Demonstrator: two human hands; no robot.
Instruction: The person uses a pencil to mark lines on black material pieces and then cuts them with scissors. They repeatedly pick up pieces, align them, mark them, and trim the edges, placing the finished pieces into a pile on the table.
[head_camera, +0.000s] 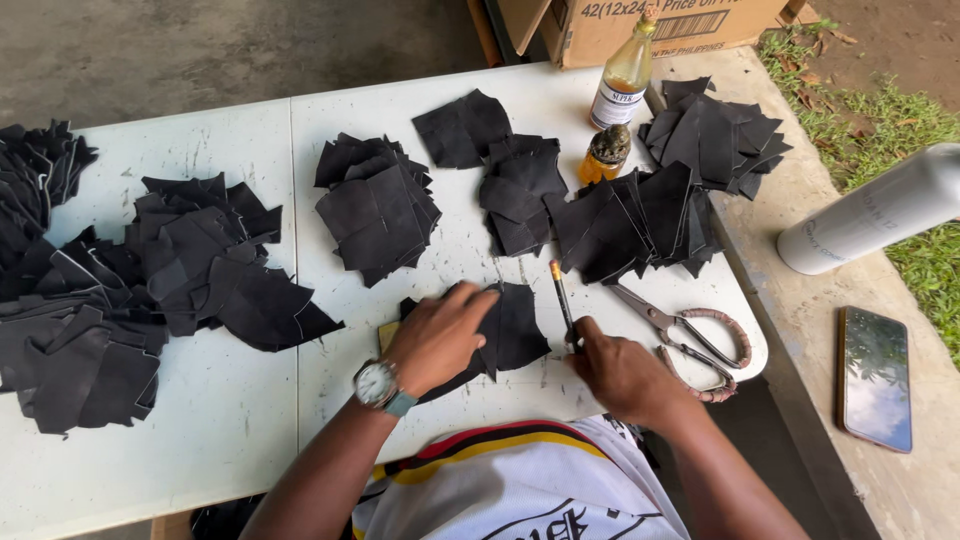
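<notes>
My left hand (440, 335), with a wristwatch (377, 385) on it, presses flat on a black leather piece (515, 330) that lies on the white table (240, 400) in front of me. My right hand (620, 372) grips a thin brush (561, 300) with a yellow tip, held upright beside the right edge of that piece. A tan block (387, 335) peeks out from under the piece at its left.
Stacks of black leather cut-outs (378, 205) cover the table, with a big heap at the left (120, 290). Scissors (685, 335) lie right of my hand. A glue bottle (622, 80), small jar (606, 152), cardboard box (640, 25), white cylinder (870, 210) and phone (875, 378) sit nearby.
</notes>
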